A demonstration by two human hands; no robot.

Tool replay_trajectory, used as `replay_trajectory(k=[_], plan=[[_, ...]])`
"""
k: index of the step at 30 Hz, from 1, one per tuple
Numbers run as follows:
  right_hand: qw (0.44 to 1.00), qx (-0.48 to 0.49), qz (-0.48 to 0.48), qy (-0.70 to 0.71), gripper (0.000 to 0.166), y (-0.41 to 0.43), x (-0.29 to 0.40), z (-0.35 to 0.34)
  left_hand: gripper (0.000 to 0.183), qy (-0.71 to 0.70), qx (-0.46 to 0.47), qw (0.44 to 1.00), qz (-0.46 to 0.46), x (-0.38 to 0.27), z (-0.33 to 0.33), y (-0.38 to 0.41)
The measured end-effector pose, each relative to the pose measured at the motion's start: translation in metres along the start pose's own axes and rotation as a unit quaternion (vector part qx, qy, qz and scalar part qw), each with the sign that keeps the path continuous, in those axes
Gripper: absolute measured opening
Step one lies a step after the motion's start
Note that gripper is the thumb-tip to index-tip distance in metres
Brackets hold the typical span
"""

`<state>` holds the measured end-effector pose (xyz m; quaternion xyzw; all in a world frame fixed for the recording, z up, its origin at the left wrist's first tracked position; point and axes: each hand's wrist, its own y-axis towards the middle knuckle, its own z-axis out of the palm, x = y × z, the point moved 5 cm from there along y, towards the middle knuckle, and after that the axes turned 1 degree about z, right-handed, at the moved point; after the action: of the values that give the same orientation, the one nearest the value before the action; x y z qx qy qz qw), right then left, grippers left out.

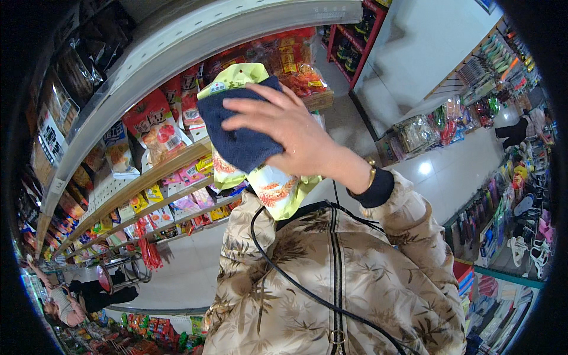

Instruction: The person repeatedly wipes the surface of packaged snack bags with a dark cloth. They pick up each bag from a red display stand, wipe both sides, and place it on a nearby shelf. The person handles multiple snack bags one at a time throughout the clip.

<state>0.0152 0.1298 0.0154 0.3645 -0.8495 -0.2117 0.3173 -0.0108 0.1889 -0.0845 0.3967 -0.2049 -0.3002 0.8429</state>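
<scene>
My right hand (288, 128) is spread over a folded dark blue cloth (239, 126), its thumb at the cloth's lower edge. Beneath the cloth are green-and-white plastic snack packages (277, 188) with printed food pictures; the cloth lies against their front. The top of a green package (244, 73) shows above the cloth. My left sleeve (248, 222) rises behind the packages, which hide my left hand, so its hold cannot be seen.
Shelves with a wooden edge (177, 164) hold many bagged snacks at the left, among them a red snack bag (155, 126). A pale metal shelf (186, 40) curves overhead. Another person (66, 301) is at the lower left. Racks of goods (443, 120) stand at the right.
</scene>
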Motion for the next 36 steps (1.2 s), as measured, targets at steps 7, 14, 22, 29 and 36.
replay_trajectory(k=[7, 14, 22, 29, 36], plan=[[0.981, 0.108, -0.091, 0.130, 0.033, -0.040, 0.019, 0.006, 0.012, -0.008, 0.053, 0.999, -0.011, -0.008, -0.016, 0.004], [0.873, 0.056, 0.241, 0.420, 0.029, -0.122, -0.045, -0.012, 0.012, 0.086, -0.245, 0.966, 0.005, -0.024, -0.022, -0.020], [0.735, -0.402, 0.284, 0.465, 0.034, -0.120, -0.060, -0.097, 0.031, 0.425, -0.434, 0.792, -0.051, -0.018, 0.009, -0.015], [0.815, -0.439, 0.188, 0.327, 0.042, -0.079, -0.044, -0.149, 0.026, 0.555, -0.315, 0.769, -0.033, 0.011, 0.070, 0.048], [0.833, -0.220, -0.032, -0.506, 0.046, -0.053, -0.021, -0.221, 0.026, 0.793, -0.199, 0.576, -0.005, 0.013, 0.151, 0.141]])
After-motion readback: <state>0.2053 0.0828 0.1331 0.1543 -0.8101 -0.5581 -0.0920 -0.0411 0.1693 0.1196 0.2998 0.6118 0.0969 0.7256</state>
